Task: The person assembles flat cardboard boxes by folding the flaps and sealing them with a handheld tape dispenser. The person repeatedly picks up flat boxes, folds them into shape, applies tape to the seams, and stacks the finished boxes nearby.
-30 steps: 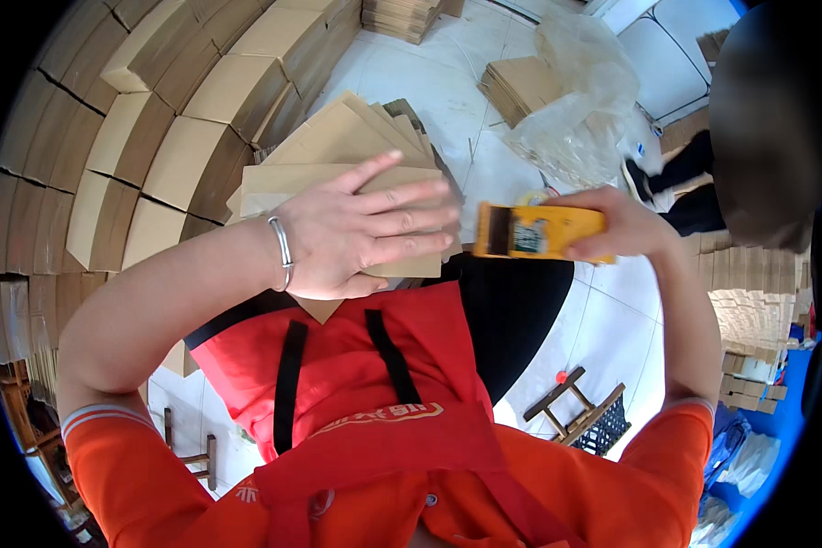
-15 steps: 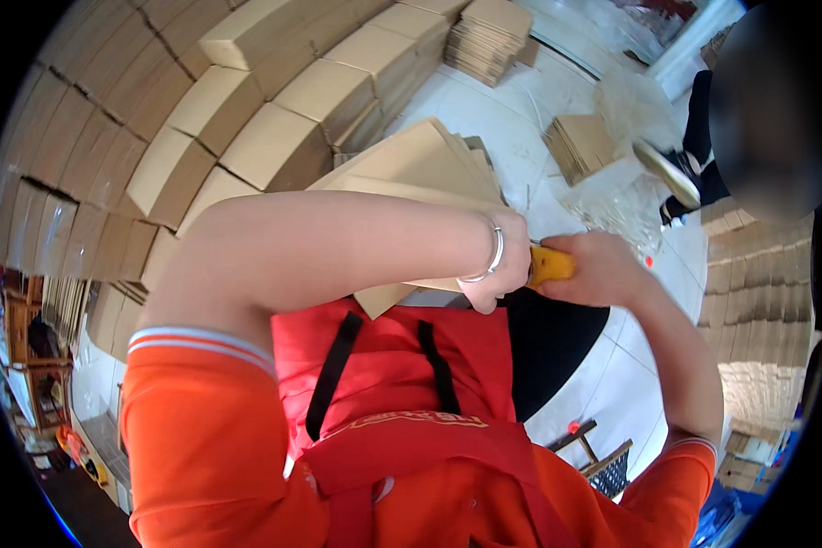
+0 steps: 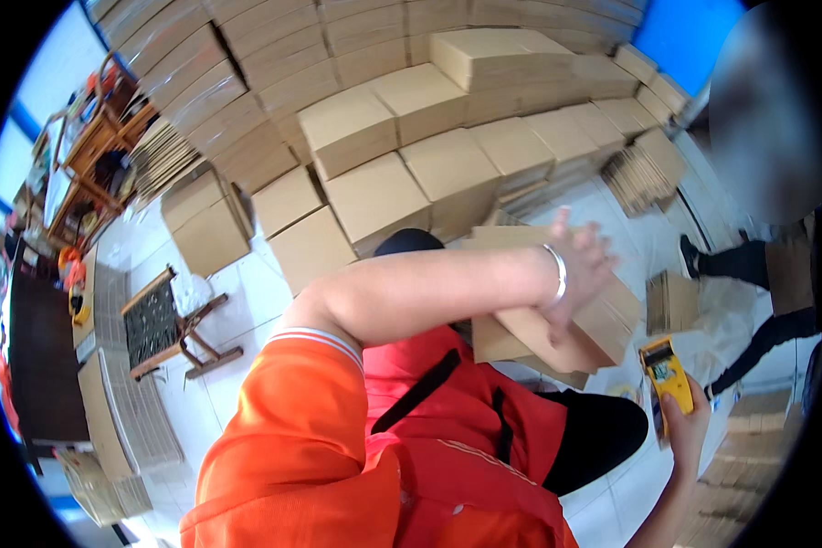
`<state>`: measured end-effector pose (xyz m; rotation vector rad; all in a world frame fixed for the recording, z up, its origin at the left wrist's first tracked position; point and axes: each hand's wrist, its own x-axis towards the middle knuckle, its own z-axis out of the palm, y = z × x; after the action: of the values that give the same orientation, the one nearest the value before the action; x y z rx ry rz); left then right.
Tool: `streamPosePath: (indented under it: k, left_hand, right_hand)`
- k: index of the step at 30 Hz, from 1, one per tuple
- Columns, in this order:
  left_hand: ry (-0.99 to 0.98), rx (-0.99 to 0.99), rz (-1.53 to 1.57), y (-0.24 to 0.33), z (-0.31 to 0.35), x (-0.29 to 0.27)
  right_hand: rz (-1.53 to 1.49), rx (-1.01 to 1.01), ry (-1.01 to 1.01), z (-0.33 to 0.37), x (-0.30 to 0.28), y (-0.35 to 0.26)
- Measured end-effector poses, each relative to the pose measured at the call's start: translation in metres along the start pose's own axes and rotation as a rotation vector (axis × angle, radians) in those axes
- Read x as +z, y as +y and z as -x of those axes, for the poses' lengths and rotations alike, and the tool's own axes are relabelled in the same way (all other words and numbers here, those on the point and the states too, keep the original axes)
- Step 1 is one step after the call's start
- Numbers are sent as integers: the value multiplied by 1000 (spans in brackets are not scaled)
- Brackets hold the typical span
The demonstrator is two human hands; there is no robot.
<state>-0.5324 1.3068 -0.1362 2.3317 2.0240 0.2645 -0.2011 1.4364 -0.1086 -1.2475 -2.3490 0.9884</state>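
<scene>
Stretched across my front, my left hand (image 3: 577, 279), with a silver bangle at the wrist, is over a folded cardboard carton (image 3: 612, 315). Its fingers are spread and slightly blurred, and I cannot tell whether the palm touches the board. The carton lies by my knees, partly hidden under that arm. Off to the right, my right hand (image 3: 690, 416) is closed around a yellow hand tool (image 3: 664, 374) with a dark top end and a greenish patch on its face. The tool is held apart from the carton, and its exact kind is unclear.
Closed cardboard boxes (image 3: 374, 192) stand in rows ahead, before a high wall of stacked boxes (image 3: 283, 46). Flat carton stacks (image 3: 644, 173) sit on the tiles at right, near another person's legs (image 3: 740, 265). A wooden stool (image 3: 169, 320) stands at left.
My view has turned to the left. My hands, together at the yellow tool before, are now apart: the left has opened over the carton, the right has moved away with the tool.
</scene>
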Motion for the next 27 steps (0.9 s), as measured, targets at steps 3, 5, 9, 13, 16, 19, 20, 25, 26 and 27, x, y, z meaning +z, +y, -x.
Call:
streamPosePath:
  k: [3,5,9,13,16,19,20,25,26,27]
  left_hand:
    - [-143,-251,124,-29,49,-7]
    - [5,-315,195,-36,85,-11]
    - [547,-727,-20,-57,195,-43]
    - [726,-1371,-489,-117,339,-4]
    - [566,-1488,-657,-162,410,59]
    - [547,-1404,-589,-202,432,115]
    - [562,-1359,-536,-214,436,132]
    - [698,-1554,-246,-261,426,195]
    - [677,-1588,-236,-264,426,195]
    - [653,-1625,-231,-264,428,191]
  right_hand:
    - [25,-10,32,-13,13,9]
    - [19,-12,72,-19,18,11]
    - [-25,-10,150,-21,6,38]
    - [-20,-60,134,-45,21,31]
    - [-9,-24,65,-61,43,-3]
    - [22,-58,10,-71,65,-23]
    - [37,-85,-2,-74,72,-26]
    - [12,-67,-87,-69,107,-67]
    - [11,-50,-85,-66,113,-72]
    - [8,-35,-89,-65,117,-75]
